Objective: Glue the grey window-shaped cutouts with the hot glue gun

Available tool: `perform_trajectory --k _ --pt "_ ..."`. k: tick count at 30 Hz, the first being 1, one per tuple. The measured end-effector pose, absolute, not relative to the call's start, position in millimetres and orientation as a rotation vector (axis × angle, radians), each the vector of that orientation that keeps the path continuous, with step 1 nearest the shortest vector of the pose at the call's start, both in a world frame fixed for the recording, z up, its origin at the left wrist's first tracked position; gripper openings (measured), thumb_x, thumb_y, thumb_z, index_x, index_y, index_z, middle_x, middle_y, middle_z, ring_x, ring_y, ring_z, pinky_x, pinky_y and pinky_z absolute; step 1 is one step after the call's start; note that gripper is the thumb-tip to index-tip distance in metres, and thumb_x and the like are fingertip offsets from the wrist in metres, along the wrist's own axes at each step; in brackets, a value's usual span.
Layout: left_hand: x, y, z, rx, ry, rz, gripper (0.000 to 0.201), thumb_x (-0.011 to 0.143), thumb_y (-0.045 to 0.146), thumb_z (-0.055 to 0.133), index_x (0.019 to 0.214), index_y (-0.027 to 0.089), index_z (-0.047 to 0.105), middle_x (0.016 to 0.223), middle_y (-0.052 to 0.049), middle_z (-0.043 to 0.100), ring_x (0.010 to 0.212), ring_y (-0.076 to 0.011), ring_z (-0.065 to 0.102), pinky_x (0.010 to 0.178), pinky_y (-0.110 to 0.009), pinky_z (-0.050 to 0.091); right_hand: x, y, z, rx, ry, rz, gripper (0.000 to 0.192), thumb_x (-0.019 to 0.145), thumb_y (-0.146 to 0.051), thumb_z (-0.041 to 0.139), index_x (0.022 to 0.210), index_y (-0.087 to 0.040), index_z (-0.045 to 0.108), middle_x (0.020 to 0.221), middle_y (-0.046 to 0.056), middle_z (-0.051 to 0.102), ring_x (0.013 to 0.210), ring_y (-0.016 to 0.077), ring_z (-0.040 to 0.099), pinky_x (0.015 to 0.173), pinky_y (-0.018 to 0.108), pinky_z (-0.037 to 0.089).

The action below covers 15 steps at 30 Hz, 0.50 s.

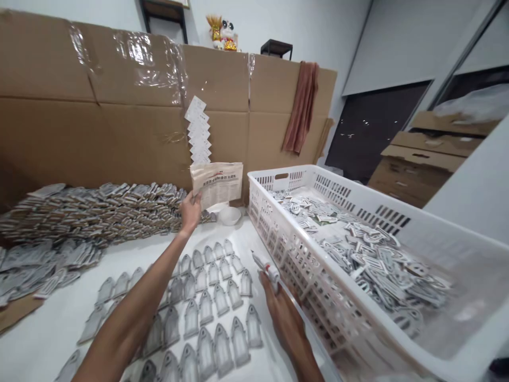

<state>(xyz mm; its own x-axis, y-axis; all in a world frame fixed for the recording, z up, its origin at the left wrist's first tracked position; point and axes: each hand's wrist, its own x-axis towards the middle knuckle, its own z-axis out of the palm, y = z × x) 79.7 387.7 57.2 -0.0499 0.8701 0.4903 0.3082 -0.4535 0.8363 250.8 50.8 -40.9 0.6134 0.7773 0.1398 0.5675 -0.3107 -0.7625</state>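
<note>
My left hand (191,211) reaches toward the cardboard wall and pinches the lower left edge of a folded newspaper (222,183), thumb on its front. Close to the basket's side, my right hand (283,315) is closed around a small white bottle (272,272) with a red part and a long thin tip pointing away to the upper left. The bottle is slightly blurred. Rows of grey, pointed-top flat pieces (205,307) lie on the white table (167,246) between and below my arms; my left forearm hides some. Behind the newspaper's lower edge stands a white bowl (229,215).
A large white plastic basket (294,233) holding many grey pieces (382,254) takes up the right. Stacked grey pieces (99,209) line the table's back left. A cardboard wall (131,138) with a hanging brown cloth (301,109) and a strip of paper cards (198,132) closes off the back.
</note>
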Motion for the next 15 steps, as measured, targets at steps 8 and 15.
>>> perform_trajectory --k 8,15 --pt "135.0 441.9 38.2 1.667 1.164 1.423 0.037 0.103 0.040 0.073 0.133 0.018 0.069 0.135 -0.010 0.071 0.114 -0.0278 0.072 0.097 -0.049 0.063 253.9 51.4 -40.2 -2.024 -1.134 0.366 0.070 0.110 -0.072 0.033 0.125 -0.025 0.083 0.101 0.012 0.085 0.097 0.0314 0.082 0.083 0.034 0.059" --pt "143.9 481.9 12.9 1.565 1.218 1.311 0.038 0.103 0.039 0.073 0.135 0.019 0.067 0.134 -0.011 0.071 0.112 -0.0265 0.073 0.094 -0.048 0.064 259.9 48.4 -34.9 -2.086 -1.209 0.452 0.063 0.111 -0.065 0.036 0.118 -0.026 0.084 0.097 0.012 0.084 0.095 0.0309 0.081 0.079 0.032 0.058"
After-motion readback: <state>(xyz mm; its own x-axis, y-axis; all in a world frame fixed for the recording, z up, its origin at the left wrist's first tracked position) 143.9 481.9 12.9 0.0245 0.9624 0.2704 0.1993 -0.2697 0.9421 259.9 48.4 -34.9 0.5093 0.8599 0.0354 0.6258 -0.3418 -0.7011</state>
